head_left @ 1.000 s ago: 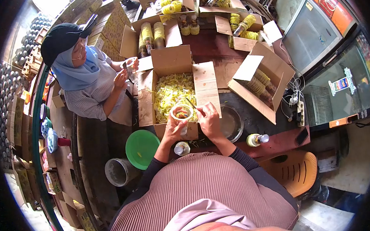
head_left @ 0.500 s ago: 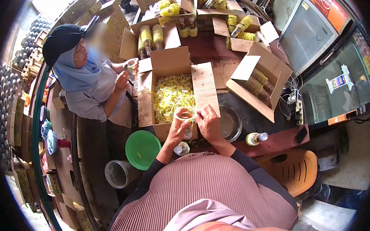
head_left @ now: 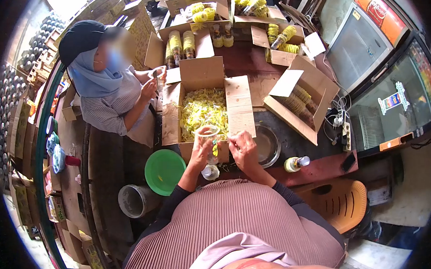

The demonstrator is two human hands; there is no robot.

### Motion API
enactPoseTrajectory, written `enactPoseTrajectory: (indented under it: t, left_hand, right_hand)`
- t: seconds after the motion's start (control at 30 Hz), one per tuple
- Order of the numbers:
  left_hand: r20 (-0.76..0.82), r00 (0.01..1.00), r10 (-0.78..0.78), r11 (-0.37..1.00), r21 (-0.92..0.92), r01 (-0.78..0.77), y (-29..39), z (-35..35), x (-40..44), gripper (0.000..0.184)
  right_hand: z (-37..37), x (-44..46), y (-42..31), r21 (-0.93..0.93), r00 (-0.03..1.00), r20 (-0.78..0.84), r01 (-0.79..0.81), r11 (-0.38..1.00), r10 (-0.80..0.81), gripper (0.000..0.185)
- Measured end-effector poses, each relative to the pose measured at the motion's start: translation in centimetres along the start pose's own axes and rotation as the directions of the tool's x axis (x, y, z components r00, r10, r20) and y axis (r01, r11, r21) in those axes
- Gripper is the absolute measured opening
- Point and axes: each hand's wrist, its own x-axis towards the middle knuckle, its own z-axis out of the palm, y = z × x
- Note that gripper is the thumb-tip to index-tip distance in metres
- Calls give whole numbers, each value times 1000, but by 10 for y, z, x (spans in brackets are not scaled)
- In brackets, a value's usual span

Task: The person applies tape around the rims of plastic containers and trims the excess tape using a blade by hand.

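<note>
My left hand (head_left: 200,152) is wrapped round a clear plastic cup (head_left: 213,154), held upright at the near edge of an open cardboard box (head_left: 201,70). Yellow bits show inside the cup. Shredded yellow pieces (head_left: 202,111) fill the box. Just right of the cup, the fingers of my right hand (head_left: 243,150) are pinched together on something thin that I cannot make out. A bottle with a white cap (head_left: 210,172) stands below my left hand.
A green basin (head_left: 165,172) and a grey bucket (head_left: 133,201) are at the left. Right of my hands are a round clear dish (head_left: 268,144) and another bottle (head_left: 292,165). Across the table a co-worker (head_left: 110,98) holds a clear cup. Boxes of yellow-stacked containers (head_left: 290,90) stand beyond.
My right hand has lowered slightly, and the thin dark tool seen earlier between its fingers is now mostly hidden. The cup has tilted a little and shows more of its side. The co-worker's head has turned.
</note>
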Motion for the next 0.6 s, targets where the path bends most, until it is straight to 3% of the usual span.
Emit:
enactPoseTrajectory:
  t: [0.1,0.13,0.17,0.23,0.43,0.5,0.6]
  left_hand:
    - [24,999,-41,999,20,40,3,4,-5,53]
    - [8,999,-52,998,-21,53,5,8,-8,41]
    - [23,999,-27,1000,-2,27,0,7,-9,41]
    - [57,997,-49,997,59,46,4,11,-13,41]
    - [108,994,-2,998,58,-4,15,6,-11,46]
    - [40,999,34,995,92,-38,12,-7,-8,48]
    - [2,1000,16,998,64,-16,24,-18,-12,53]
  right_hand:
    - [2,-3,0,-26,999,3,33,999,-33,15]
    - [2,-4,1,-20,999,-12,40,999,-40,14]
    - [3,-4,3,-16,998,-8,60,998,-60,14]
    - [4,-3,4,21,1000,5,-21,1000,21,13]
    - [-7,15,0,74,998,16,-67,995,66,10]
    - [-16,25,-12,18,990,27,-142,990,141,8]
    - [-5,26,0,83,995,3,-99,992,99,7]
